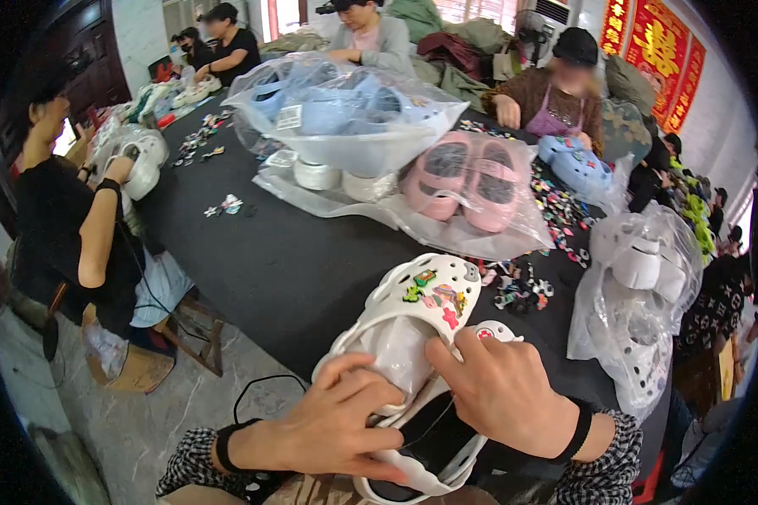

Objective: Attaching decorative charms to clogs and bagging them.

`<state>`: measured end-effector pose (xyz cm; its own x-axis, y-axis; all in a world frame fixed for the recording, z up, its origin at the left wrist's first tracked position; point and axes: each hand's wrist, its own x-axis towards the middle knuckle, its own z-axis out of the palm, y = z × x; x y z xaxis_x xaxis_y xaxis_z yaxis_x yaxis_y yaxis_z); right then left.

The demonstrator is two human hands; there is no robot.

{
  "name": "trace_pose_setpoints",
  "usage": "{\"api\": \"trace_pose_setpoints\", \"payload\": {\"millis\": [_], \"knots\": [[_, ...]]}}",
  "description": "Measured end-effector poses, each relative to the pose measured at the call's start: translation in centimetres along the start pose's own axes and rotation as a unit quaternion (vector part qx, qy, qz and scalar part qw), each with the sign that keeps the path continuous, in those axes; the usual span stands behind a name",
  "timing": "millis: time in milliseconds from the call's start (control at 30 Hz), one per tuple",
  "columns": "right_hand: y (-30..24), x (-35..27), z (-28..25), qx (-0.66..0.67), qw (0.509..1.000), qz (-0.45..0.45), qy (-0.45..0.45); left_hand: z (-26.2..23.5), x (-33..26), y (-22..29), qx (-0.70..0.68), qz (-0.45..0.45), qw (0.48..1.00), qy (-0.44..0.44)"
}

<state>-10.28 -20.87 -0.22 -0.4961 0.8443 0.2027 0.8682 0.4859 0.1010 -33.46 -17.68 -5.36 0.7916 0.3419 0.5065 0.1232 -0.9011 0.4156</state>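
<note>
The left hand [345, 421], half-curled, and the right hand [501, 391], fingers bent, hold white clogs [385, 301] at the black worktop's [227, 252] near edge; the upper one's holed toe bears colourful charms [445, 300], its opening pale translucent filling [397, 349].

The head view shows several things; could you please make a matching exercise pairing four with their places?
1. White perforated clog with colourful charms
2. Pink strapped shoes
3. Red rectangular hanging
4. Black-white checked sleeve

A. On the wall
B. Around the right forearm
C. Touched by left hand and right hand
D. Inside a clear plastic bag

1-C, 2-D, 3-A, 4-B
</note>
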Motion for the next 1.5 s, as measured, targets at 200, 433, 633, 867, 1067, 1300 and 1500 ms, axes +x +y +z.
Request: {"api": "trace_pose_setpoints", "payload": {"millis": [200, 433, 633, 867, 1067, 1300, 1500], "knots": [[-2.4, 8.5, 1.7, -0.042, 0.995, -0.036, 0.082, -5.9, -3.1, -2.4, 0.174, -0.068, 0.982, 0.016], [-4.7, 18.8, 7.2, -0.023, 0.98, -0.064, 0.187, -10.9, -6.1, -8.8, 0.311, -0.138, 0.938, 0.064], [-3.3, 17.7, 9.0, 0.282, 0.942, -0.088, 0.161, -11.2, -10.1, -13.5, 0.145, -0.277, 0.939, 0.141], [1.8, 7.3, 5.8, 0.282, 0.957, -0.063, 0.014, -12.4, -6.2, -12.9, 0.239, -0.385, 0.89, 0.048], [5.6, 0.5, 6.3, 0.288, 0.956, 0.039, 0.032, -9.2, -5.0, -13.1, 0.433, -0.359, 0.826, 0.026], [8.4, -3.6, 7.1, 0.301, 0.944, 0.1, 0.095, -9.1, -5.4, -15.2, 0.451, -0.36, 0.817, 0.024], [9.0, -3.2, 8.4, 0.314, 0.934, 0.116, 0.129, -11.3, -9.3, -19.1, 0.469, -0.332, 0.808, 0.132]]}}
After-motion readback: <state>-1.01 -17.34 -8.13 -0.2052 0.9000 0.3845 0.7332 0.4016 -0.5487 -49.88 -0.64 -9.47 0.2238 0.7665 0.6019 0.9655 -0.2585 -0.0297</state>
